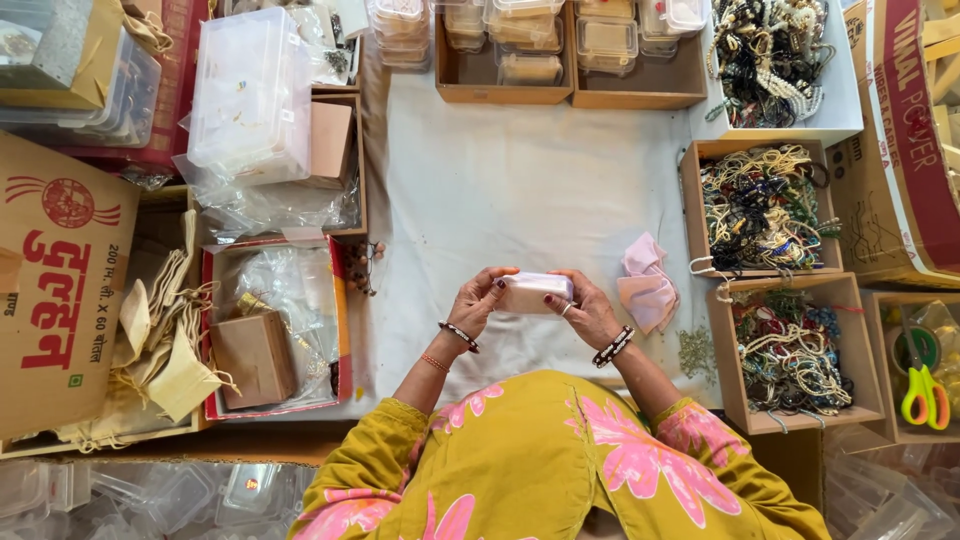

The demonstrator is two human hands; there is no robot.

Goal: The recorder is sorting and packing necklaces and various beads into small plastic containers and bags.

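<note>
A large brown carton [55, 290] with red print is seen far left of the white cloth [520, 190], and cream drawstring pouches [160, 335] are heaped just beside it. Nearer the cloth, a red-rimmed tray [343, 320] is filled with clear bags and 1 small brown box [252, 355]; above it a clear plastic tub [250, 90] is stacked on other packing. On the cloth's near middle, a small pale box [535, 292] is held up between both hands, clear of the cloth. The left hand [478, 300] is closed on the box's left end, thumb and fingertips curled over it, with 2 bangles worn at the wrist. The right hand [588, 312] is closed on the right end in the same way, a beaded bracelet at its wrist. Just right of the hands, pink pouches [648, 285] are lying on the cloth. At the cloth's far edge, 2 brown trays [570, 92] of clear lidded containers are set side by side. Right of the cloth, 3 trays of tangled beaded cords are lined up: a white one [775, 60] farthest, a brown one [762, 208] in the middle, another brown one [795, 350] nearest. Beyond those, green-and-yellow scissors [922, 385] are lying by a tape roll.
</note>
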